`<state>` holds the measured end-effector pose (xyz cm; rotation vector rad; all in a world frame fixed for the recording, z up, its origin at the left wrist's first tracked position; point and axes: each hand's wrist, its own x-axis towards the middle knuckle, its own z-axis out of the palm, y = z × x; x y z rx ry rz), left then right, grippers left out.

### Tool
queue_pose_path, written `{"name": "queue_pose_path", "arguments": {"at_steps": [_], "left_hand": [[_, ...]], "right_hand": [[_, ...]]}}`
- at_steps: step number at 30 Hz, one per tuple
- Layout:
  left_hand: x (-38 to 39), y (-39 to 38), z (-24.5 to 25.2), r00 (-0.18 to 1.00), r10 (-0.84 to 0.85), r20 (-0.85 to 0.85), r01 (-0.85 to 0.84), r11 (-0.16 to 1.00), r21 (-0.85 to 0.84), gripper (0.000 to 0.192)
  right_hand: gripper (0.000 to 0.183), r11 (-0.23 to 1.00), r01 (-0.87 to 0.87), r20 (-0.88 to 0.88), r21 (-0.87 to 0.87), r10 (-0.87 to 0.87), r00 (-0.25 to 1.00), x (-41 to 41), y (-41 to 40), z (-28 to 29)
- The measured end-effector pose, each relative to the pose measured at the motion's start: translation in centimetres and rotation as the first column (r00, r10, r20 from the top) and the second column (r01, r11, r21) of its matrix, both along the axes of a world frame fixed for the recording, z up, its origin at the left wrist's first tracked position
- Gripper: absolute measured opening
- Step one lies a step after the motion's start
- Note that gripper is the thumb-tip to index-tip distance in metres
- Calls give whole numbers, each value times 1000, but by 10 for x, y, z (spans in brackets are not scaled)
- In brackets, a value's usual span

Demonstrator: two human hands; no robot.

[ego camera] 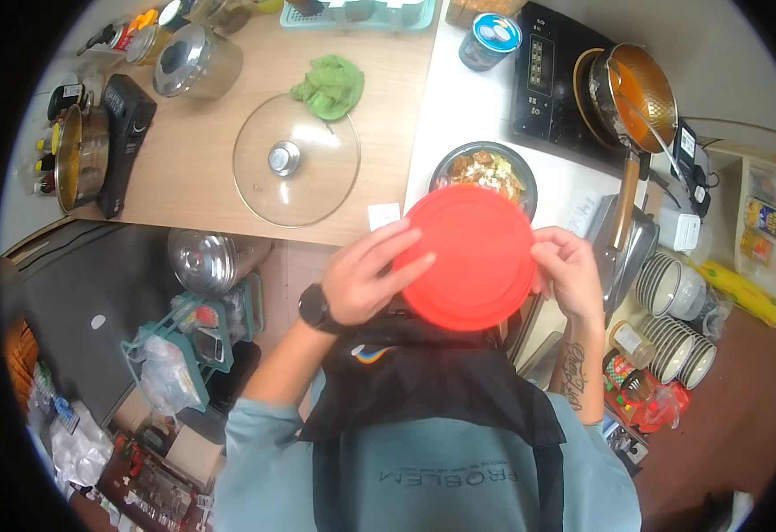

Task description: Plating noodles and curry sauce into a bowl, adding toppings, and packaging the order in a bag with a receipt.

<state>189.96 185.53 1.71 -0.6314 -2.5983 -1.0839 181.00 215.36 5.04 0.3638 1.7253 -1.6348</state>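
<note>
A round red plastic lid [467, 259] is held flat between my two hands, in front of my chest. My left hand [374, 272] grips its left edge, with fingers lying over the top. At the right edge, the thumb and fingers of my right hand [567, 269] pinch the rim. Just beyond the lid, and partly hidden by it, a dark round bowl [531, 179] of food stands on the white counter. A small white paper slip [384, 216] lies at the counter's front edge, near my left fingers.
A glass pot lid [295, 193] lies on the wooden counter beside a crumpled green cloth [334, 86]. At the right, a saucepan [654, 100] of orange sauce sits on a black induction cooker [541, 66]. A blue-topped tub [491, 43] stands nearby. Stacked bowls [657, 286] are farther right.
</note>
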Motion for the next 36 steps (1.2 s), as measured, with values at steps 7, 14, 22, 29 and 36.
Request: {"name": "queue_pose_path", "arguments": {"at_steps": [7, 14, 22, 29, 36], "left_hand": [[-18, 16, -50, 963, 171, 207, -173, 985, -9, 56], [-35, 31, -61, 920, 250, 302, -208, 964, -165, 59], [-33, 33, -69, 910, 299, 287, -314, 949, 8, 50], [-39, 45, -76, 763, 202, 614, -505, 779, 372, 28], [-35, 56, -93, 713, 169, 681, -606, 636, 478, 30]], "right_hand": [[14, 989, 114, -211, 95, -92, 973, -13, 17, -21], [15, 945, 317, -265, -85, -328, 907, 0, 64, -18], [14, 937, 313, -267, -158, -345, 900, 1, 64, -31], [12, 980, 200, -248, -25, -200, 948, -19, 20, -57], [11, 987, 107, -224, 118, -79, 971, -22, 18, -70]]}}
